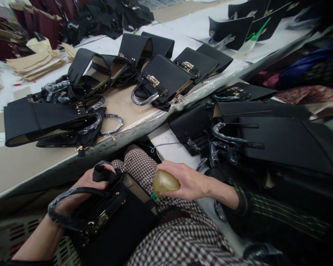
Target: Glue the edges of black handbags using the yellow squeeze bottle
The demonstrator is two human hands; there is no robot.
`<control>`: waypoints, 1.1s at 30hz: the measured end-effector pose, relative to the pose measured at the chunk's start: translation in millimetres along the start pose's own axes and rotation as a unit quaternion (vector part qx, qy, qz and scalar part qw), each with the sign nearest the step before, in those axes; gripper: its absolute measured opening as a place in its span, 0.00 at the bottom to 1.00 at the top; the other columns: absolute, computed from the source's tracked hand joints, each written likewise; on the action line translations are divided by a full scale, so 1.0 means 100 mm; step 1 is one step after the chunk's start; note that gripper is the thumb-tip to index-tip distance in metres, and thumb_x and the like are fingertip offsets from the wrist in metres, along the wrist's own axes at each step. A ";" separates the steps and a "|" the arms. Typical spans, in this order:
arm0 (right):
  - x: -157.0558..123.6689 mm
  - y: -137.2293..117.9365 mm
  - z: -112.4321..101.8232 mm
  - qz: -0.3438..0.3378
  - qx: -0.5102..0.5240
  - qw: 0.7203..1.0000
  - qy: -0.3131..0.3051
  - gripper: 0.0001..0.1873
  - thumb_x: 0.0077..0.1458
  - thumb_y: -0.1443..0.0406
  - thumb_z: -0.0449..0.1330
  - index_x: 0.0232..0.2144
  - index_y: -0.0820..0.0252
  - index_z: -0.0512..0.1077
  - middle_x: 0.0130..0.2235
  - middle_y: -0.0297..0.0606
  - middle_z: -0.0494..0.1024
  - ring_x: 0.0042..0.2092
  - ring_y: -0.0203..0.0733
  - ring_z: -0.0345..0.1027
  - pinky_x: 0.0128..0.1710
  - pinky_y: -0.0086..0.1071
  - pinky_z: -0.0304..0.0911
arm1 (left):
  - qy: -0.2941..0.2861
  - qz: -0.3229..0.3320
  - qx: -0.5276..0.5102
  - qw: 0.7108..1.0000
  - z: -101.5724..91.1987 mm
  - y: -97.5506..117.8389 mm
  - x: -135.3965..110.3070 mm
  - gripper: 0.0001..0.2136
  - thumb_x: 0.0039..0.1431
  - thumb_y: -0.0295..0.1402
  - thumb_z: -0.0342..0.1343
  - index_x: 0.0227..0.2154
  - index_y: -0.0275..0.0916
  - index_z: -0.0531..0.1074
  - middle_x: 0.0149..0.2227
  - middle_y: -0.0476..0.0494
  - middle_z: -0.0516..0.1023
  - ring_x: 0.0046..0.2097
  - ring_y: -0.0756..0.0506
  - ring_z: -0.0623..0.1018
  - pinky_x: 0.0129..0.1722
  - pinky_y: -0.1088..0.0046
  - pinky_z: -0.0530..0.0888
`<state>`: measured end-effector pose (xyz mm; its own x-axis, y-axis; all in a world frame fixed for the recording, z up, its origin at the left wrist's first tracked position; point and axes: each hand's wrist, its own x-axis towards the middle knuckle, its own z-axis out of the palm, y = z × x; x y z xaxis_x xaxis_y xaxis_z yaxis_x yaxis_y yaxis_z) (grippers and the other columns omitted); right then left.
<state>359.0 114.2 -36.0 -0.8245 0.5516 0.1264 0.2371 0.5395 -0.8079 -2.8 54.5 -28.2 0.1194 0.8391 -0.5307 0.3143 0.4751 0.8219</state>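
Observation:
A black handbag [113,225] with a plastic-wrapped handle and a gold clasp rests on my lap over checked trousers. My left hand [84,184] grips it from behind, near a black strap at its top edge, the handle looping over my wrist. My right hand [187,181] is closed round a small yellowish squeeze bottle [165,181] with a green tip that points down toward the bag's open upper edge.
Several black handbags [161,79] lie on the worktable [22,162] ahead, more are piled at the right [280,140]. Tan card pieces [36,62] and maroon bags [47,24] sit far left. A plastic crate [13,234] lies below my left arm.

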 end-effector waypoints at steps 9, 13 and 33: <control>-0.05 0.00 0.02 0.011 0.003 1.000 0.022 0.29 0.59 0.53 0.69 0.54 0.63 0.67 0.47 0.47 0.77 0.46 0.51 0.74 0.47 0.41 0.70 | 0.017 0.015 0.026 0.999 0.00 0.05 -0.02 0.11 0.50 0.28 0.65 0.38 0.39 0.76 0.40 0.49 0.78 0.42 0.45 0.76 0.46 0.73 0.73; -0.04 -0.03 -0.01 0.069 0.033 0.997 0.025 0.28 0.56 0.54 0.71 0.52 0.62 0.69 0.46 0.44 0.78 0.46 0.51 0.74 0.47 0.42 0.69 | -0.024 0.052 0.047 0.997 -0.09 0.22 -0.16 0.10 0.51 0.30 0.65 0.38 0.40 0.77 0.39 0.48 0.78 0.41 0.45 0.78 0.42 0.74 0.75; 0.12 0.08 0.10 0.120 0.036 0.984 0.123 0.28 0.57 0.53 0.70 0.53 0.61 0.69 0.49 0.46 0.79 0.47 0.52 0.74 0.49 0.43 0.69 | 0.140 0.229 0.288 0.919 0.57 0.35 -1.18 0.11 0.60 0.32 0.58 0.45 0.53 0.73 0.37 0.64 0.82 0.36 0.58 0.82 0.41 0.94 0.71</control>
<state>345.8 119.2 -46.5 -0.5976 0.7999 0.0551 0.3664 0.3336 -0.8686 48.0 -43.2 51.6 0.1414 0.9898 -0.0164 0.7473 -0.0959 0.6576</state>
